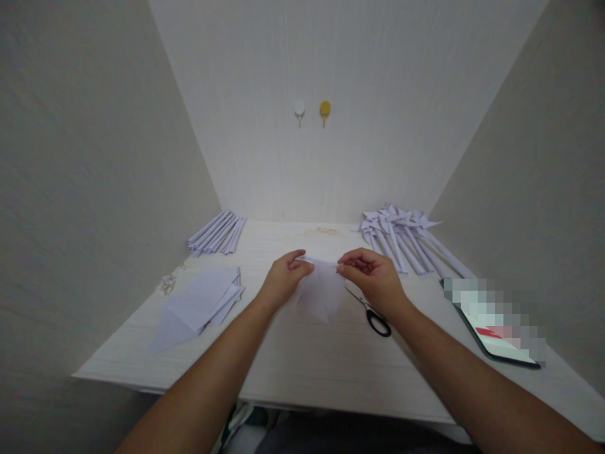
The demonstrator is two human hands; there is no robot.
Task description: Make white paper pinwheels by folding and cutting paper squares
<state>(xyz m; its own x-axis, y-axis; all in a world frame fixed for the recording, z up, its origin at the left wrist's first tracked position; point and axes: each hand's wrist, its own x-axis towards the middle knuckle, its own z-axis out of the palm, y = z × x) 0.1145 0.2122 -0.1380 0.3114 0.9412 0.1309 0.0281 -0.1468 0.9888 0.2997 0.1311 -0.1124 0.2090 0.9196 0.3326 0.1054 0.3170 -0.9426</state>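
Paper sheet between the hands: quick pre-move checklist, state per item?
1. Both hands on the paper sheet: ok, left hand and right hand pinch its top edge.
2. Sheet lifted off the table: cannot tell.
3. Scissors away from the sheet: ok, lying just beneath the right hand.
4. Flat paper stack within reach: ok, left of the left hand.
5. Rolled paper sticks and paper pinwheels out of the way: ok, at the back.
6. Phone on the table: ok, near the right edge.
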